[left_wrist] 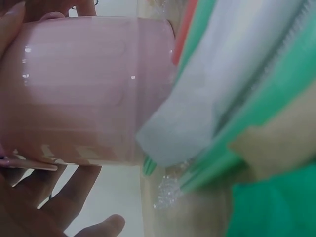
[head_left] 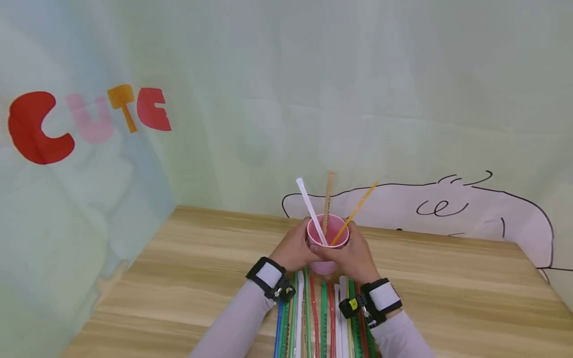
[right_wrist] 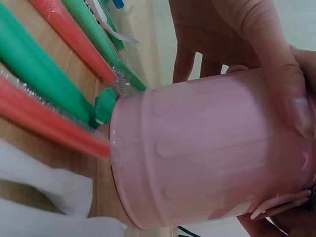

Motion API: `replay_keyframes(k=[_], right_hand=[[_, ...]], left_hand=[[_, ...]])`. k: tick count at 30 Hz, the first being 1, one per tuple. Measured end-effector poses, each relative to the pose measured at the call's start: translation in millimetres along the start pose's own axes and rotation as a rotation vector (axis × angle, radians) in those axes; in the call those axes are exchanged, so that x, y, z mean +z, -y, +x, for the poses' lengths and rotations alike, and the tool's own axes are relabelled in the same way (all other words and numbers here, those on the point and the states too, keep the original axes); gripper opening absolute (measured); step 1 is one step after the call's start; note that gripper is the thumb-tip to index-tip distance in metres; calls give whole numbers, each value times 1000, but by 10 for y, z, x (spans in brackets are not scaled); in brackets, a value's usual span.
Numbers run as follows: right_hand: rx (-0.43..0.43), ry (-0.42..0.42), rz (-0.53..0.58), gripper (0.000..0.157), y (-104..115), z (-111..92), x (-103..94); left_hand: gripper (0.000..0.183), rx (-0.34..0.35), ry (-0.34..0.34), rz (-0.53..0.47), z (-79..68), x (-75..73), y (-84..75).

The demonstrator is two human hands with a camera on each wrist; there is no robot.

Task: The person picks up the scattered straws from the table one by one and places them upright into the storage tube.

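Both hands hold a pink cup (head_left: pixel 323 267) upright from its two sides, near its rim. My left hand (head_left: pixel 293 248) is round its left side and my right hand (head_left: pixel 355 256) round its right, with a thumb across the front. Three straws lean out of the cup: a white-wrapped straw (head_left: pixel 306 196), a brown straw (head_left: pixel 329 191) and an orange straw (head_left: pixel 363 201). Small side handles show on the pink cup in the left wrist view (left_wrist: pixel 84 89) and the right wrist view (right_wrist: pixel 212 148). Whether its base touches the table, I cannot tell.
A row of several wrapped straws, among them a green straw (head_left: pixel 324 318), a white straw (head_left: pixel 299 318) and a blue straw (head_left: pixel 278 328), lies between my forearms, ends toward the cup. Beyond the wooden table (head_left: pixel 201 258) hangs a printed curtain (head_left: pixel 313 99).
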State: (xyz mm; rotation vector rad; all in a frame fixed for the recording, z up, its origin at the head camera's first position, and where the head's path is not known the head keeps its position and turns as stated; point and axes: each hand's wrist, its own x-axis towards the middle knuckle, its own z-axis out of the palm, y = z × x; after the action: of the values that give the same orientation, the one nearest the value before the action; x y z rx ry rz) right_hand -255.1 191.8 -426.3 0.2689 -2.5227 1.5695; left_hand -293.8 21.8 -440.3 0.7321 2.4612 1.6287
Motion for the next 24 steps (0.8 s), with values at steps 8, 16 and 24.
replay_keyframes(k=[8, 16, 24], right_hand=[[0, -6, -3, 87, -13, 10, 2], [0, 4, -23, 85, 42, 9, 26], [6, 19, -4, 83, 27, 7, -8]], left_hand=[[94, 3, 26, 1, -4, -9, -33], [113, -6, 17, 152, -137, -163, -158], [82, -83, -63, 397, -542, -421, -371]])
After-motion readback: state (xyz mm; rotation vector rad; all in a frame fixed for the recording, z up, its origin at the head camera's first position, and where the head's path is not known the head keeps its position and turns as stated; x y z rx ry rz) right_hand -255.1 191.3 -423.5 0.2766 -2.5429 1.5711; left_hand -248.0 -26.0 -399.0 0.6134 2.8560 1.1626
